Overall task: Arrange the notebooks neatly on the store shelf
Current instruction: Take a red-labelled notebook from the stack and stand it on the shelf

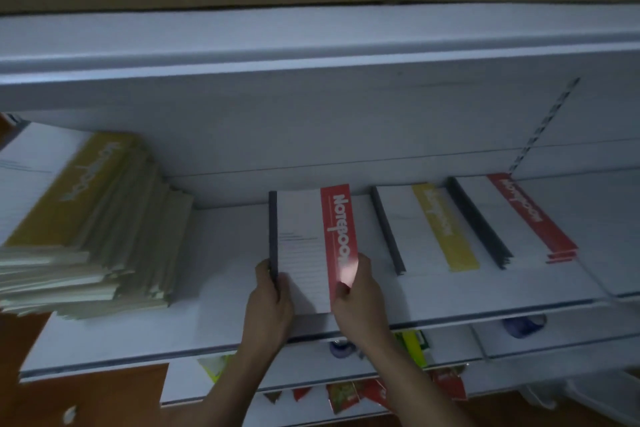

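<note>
Two bare hands are shown, the left hand (268,291) and the right hand (356,293), each joined to a slender forearm left uncovered to the lower edge. Finer details are lost to dimness.

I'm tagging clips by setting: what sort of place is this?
Probably a stationery shop: white slotted display shelf, piles of identical notebooks like the red notebook being held, packaged goods on tiers below.
</note>
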The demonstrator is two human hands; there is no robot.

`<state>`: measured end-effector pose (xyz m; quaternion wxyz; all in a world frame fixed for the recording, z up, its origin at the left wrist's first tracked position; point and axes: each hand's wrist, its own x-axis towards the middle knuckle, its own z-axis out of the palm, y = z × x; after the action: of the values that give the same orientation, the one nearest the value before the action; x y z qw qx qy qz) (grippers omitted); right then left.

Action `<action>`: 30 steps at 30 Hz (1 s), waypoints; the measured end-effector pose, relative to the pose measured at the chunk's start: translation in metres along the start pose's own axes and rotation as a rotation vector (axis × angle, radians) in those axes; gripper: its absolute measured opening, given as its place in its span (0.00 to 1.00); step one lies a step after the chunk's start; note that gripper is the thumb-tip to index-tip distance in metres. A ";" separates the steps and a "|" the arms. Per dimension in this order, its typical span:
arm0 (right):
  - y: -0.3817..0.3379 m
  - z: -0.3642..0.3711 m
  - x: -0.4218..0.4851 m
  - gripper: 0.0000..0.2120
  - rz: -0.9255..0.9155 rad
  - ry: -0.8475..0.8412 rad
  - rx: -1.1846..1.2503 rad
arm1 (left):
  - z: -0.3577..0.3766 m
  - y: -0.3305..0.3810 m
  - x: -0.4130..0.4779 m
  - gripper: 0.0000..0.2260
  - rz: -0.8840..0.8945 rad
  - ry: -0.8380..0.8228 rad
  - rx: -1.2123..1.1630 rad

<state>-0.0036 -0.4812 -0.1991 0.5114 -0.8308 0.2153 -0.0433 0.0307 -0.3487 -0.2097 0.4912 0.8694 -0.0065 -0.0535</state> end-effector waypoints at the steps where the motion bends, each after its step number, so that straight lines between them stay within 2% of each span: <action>1: 0.000 -0.008 0.000 0.20 0.004 0.015 -0.004 | 0.004 0.004 -0.001 0.15 0.021 -0.014 0.004; 6: -0.003 -0.048 0.009 0.28 -0.006 0.154 -0.033 | 0.023 0.032 0.006 0.13 0.202 -0.098 -0.025; 12: 0.014 -0.102 0.015 0.24 0.002 0.304 -0.020 | 0.061 0.070 0.026 0.15 0.337 -0.246 0.026; 19: 0.041 -0.182 0.035 0.18 0.010 0.286 0.033 | 0.122 0.118 0.023 0.08 0.253 -0.251 -0.071; 22: 0.061 -0.228 0.057 0.14 -0.025 0.274 0.003 | 0.164 0.146 0.017 0.09 0.177 -0.188 -0.107; 26: 0.095 -0.295 0.089 0.15 0.006 0.272 -0.098 | 0.228 0.184 0.011 0.06 0.167 -0.198 -0.084; 29: 0.117 -0.329 0.112 0.09 0.058 0.239 -0.195 | 0.267 0.206 0.007 0.11 0.201 -0.177 -0.018; 30: 0.121 -0.336 0.118 0.11 0.055 0.234 -0.210 | 0.276 0.210 0.005 0.12 0.200 -0.163 -0.007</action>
<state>-0.0326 -0.8539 -0.1625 0.3939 -0.8629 0.2993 -0.1029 0.0167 -0.6932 -0.1720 0.4952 0.8553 -0.1331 -0.0748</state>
